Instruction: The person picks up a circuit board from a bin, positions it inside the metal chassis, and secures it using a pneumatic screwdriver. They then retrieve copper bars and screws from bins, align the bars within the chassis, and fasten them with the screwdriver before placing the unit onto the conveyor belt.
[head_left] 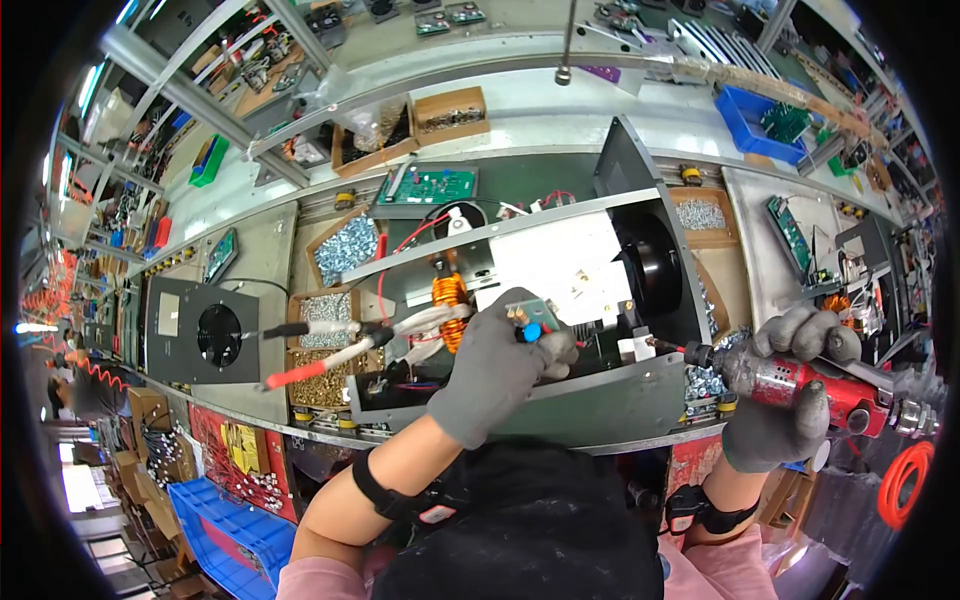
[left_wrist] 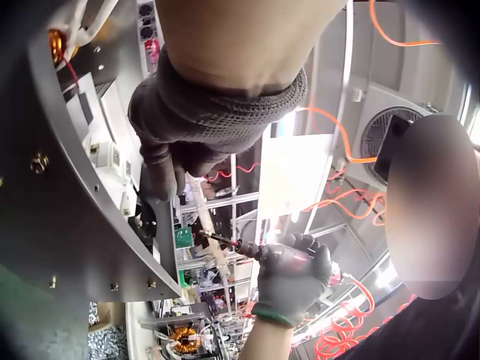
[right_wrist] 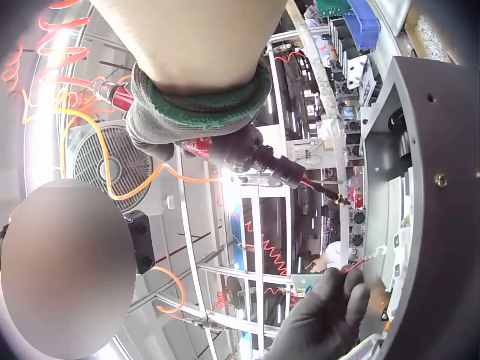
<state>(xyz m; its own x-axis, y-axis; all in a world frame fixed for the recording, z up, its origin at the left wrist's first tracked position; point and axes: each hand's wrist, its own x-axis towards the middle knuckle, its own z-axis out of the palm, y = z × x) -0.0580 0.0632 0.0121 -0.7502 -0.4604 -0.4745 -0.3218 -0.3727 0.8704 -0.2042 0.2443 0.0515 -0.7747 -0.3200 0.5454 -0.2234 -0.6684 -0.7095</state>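
Note:
In the head view, the gloved left hand (head_left: 495, 375) holds a small green board (right_wrist: 304, 281) with a blue component (head_left: 531, 332) over the open metal chassis (head_left: 600, 400). A red wire with a ring terminal (right_wrist: 380, 250) shows by its fingers in the right wrist view. The gloved right hand (head_left: 785, 400) grips a red power screwdriver (head_left: 805, 388) at the chassis's right end. Its bit points left, and a brass-coloured screw (right_wrist: 343, 200) sits on the tip. An orange copper coil (head_left: 450, 308) and a black fan (head_left: 655, 262) are inside the chassis.
Screw bins (head_left: 345, 250) stand left of the chassis, and another bin (head_left: 700, 215) stands right. A green circuit board (head_left: 430, 186) lies behind it. A black fan panel (head_left: 200, 330) is at left; another partly built unit (head_left: 860, 260) is at right. Cables with red and black sleeves (head_left: 310, 372) overhang the left bins.

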